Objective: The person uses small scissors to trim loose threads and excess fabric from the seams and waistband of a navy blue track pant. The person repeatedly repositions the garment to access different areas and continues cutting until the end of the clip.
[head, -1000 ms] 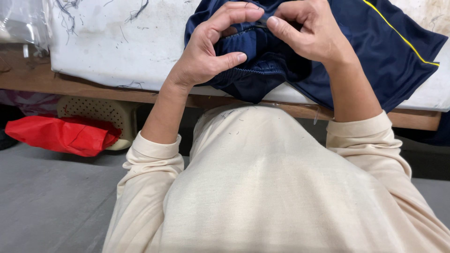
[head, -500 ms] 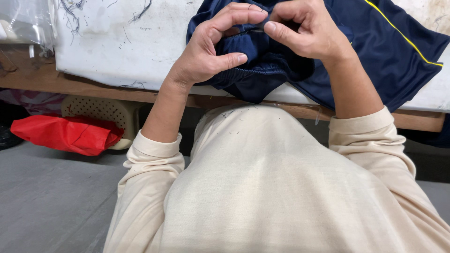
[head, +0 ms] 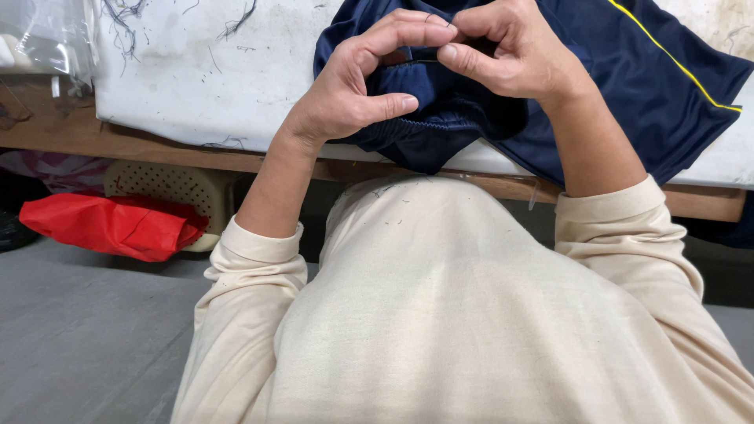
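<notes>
Navy garment (head: pixel 471 126): bunched seam edge runs left-right between both hands on the worktop (head: pixel 196 86). Left hand (head: pixel 353 94) and right hand (head: pixel 518 55) fingers pinch it, fingertips nearly meeting.

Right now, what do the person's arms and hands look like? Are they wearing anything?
Both hands are bare: no gloves, rings or watch show on the left hand or the right hand. The arms wear long cream sleeves with ribbed cuffs, pushed up so the forearms are uncovered: the left sleeve and the right sleeve. Tiny dark thread bits speckle the cream top.
</notes>
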Available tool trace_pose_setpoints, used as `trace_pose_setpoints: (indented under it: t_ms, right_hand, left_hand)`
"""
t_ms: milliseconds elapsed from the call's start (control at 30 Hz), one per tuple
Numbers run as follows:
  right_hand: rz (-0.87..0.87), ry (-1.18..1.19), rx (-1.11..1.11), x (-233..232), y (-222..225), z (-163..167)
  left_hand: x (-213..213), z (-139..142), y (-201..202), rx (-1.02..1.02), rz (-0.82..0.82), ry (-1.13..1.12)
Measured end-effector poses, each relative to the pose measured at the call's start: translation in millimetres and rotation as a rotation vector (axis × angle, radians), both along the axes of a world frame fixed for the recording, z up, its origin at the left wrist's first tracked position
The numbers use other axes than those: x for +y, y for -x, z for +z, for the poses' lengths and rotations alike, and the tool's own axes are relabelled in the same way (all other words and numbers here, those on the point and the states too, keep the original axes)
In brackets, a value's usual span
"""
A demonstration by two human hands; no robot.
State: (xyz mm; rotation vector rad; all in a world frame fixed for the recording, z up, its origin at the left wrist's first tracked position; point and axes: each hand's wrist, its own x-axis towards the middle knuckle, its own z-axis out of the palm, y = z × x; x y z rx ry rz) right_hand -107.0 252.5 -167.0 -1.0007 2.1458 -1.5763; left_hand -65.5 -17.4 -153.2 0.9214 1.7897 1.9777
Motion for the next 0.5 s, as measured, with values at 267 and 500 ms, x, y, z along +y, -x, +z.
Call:
trace_pose_setpoints:
  t_ms: [267, 500]
  right_hand:
    - [0.013, 0.052, 0.005, 0, -4, -9]
    - [-0.024, 0.130, -0.080, 12, -9, -16]
  left_hand:
    - [3, -8, 0, 0.009, -0.012, -0.011]
    - [3, -15, -1, 0.003, 0.016, -0.017]
